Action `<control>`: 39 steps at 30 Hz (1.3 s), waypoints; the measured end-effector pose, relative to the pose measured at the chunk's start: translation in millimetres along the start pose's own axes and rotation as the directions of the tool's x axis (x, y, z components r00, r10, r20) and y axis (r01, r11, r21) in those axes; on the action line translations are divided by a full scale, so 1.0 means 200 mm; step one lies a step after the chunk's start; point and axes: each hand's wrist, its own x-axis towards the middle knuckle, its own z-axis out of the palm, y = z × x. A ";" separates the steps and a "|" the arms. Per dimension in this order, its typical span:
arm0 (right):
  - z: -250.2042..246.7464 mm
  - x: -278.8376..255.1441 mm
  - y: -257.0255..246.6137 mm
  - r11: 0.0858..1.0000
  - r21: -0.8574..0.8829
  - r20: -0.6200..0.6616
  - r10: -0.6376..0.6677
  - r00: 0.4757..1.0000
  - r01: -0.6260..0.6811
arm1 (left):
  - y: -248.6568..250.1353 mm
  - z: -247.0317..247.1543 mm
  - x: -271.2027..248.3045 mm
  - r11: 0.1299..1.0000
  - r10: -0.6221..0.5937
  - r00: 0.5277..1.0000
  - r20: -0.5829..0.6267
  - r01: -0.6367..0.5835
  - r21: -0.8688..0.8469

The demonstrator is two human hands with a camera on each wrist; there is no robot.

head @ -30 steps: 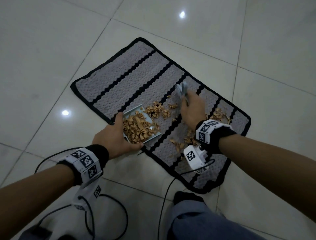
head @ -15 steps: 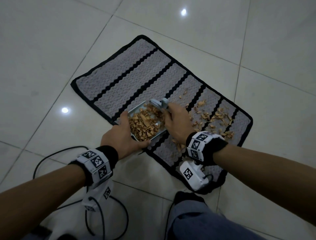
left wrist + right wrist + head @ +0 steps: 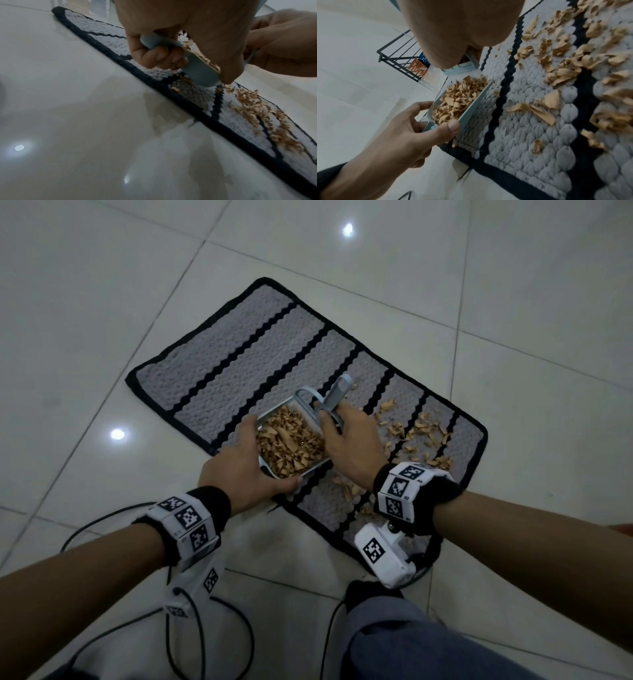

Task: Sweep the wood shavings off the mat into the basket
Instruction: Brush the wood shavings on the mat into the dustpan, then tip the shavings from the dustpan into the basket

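Note:
A grey mat with black stripes lies on the tiled floor. My left hand grips a pale blue dustpan by its near end, thumb on the right rim; tan wood shavings fill the pan. In the left wrist view its fingers curl under the dustpan. My right hand holds a small pale blue brush at the pan's right side, handle pointing up. Its bristles meet the pile in the dustpan. Loose shavings are scattered over the mat's right end.
Black cables loop on the floor beside my knee. In the right wrist view a black wire rack stands farther off, with an orange basket and a blue one under it. Bare tiles surround the mat.
My right hand swept the brush leftward to the dustpan, pushing the small pile in front of it inside. The left hand kept hold of the pan.

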 end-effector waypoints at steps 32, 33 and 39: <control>-0.82 -0.08 -0.15 0.986 -0.148 -0.222 -0.108 0.969 0.076 | 0.67 -0.22 -0.02 0.915 0.310 0.944 -0.109 -0.328 -0.234; -0.87 -0.09 -0.15 0.984 -0.160 -0.228 -0.119 0.966 0.083 | 0.72 -0.23 -0.02 0.908 0.332 0.937 -0.107 -0.348 -0.232; -1.17 -0.15 -0.12 0.973 -0.226 -0.282 -0.115 0.952 0.050 | 1.02 -0.24 0.00 0.886 0.415 0.906 -0.084 -0.423 -0.190</control>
